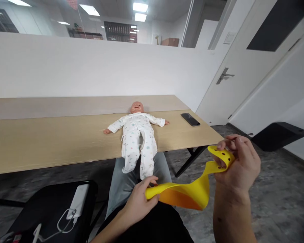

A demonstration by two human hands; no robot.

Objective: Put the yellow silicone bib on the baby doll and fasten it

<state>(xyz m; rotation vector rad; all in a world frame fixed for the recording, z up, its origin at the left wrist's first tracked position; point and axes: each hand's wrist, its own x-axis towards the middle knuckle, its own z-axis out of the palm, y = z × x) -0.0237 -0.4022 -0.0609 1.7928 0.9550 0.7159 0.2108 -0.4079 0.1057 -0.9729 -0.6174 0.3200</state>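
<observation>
A yellow silicone bib (190, 192) with a perforated neck strap is stretched between both my hands above my lap. My left hand (139, 202) pinches its lower pocket end. My right hand (240, 162) is closed on the strap end, raised higher at the right. A baby doll (138, 138) in a white patterned sleepsuit lies face up on the wooden table (53, 141), arms spread, its legs hanging over the near edge just beyond my left hand.
A black phone (190, 119) lies on the table right of the doll. A black chair seat (48, 209) at lower left carries a white power bank (78, 200) with a cable. A white door (233, 74) stands at right, and a black chair part (278, 135) juts in.
</observation>
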